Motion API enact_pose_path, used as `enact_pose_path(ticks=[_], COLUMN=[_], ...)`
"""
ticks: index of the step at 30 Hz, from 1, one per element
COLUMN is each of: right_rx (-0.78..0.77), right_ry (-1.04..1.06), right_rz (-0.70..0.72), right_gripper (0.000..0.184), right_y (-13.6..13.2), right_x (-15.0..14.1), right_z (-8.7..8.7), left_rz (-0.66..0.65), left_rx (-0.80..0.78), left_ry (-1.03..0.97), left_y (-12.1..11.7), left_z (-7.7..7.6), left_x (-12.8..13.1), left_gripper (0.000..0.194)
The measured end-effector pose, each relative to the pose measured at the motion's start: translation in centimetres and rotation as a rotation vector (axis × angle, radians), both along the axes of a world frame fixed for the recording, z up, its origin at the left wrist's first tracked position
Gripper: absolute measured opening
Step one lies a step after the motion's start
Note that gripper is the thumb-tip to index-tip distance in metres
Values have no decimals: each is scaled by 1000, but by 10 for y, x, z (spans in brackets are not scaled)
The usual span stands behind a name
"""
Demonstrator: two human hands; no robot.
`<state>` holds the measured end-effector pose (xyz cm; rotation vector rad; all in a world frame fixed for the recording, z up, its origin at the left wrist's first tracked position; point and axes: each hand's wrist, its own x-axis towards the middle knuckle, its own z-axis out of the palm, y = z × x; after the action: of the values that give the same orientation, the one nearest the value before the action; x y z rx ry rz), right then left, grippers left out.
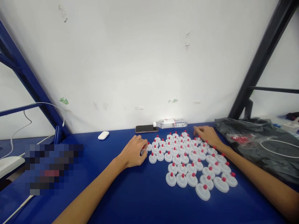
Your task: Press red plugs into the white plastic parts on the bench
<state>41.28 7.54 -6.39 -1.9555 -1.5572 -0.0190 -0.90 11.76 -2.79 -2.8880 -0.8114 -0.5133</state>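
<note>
Many white round caps with red tips (184,158) stand in a loose cluster on the blue tabletop (140,196), most of them upright. At the cluster's left edge is my left hand (134,151), its fingers curled inward around a small greyish thing that is mostly hidden. One white cap (149,147) sits right beside those fingertips. My right hand (207,135) rests at the far right edge of the cluster, fingers bent together and pointing left. Its forearm passes over the table along the rightmost caps. Whatever its fingertips hold, if anything, is hidden.
Along the wall lie a phone (146,129) and a clear bottle (170,123) on its side. A white earbud case (103,135) is at the back left. On the right, a black plastic bag (261,155) lies under a clear bag of red pieces (241,138) and a white cable (277,154).
</note>
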Motion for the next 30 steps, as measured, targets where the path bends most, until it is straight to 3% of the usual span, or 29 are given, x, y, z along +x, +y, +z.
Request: enact_pose_path(ticks=[9,14,20,25,30], right_rx=[-19,-33,-75,-79,-136], right_ry=[1,11,7,22,30], right_rz=[13,8,4,15,8], right_gripper=[54,54,36,49,31], right_y=[0,0,3,3,2], right_x=[1,1,2,0,0], right_z=[0,0,0,2,3], left_rz=[37,127,208,215,242], left_rx=[-268,-425,-616,-718,-791], left_ry=[-211,-379,-630,-706,-763], left_y=[10,17,27,32,32], left_z=[-1,-3,-1,-4,-6], left_x=[-3,-4,-8,-11,-10], left_gripper=[25,26,32,32,34])
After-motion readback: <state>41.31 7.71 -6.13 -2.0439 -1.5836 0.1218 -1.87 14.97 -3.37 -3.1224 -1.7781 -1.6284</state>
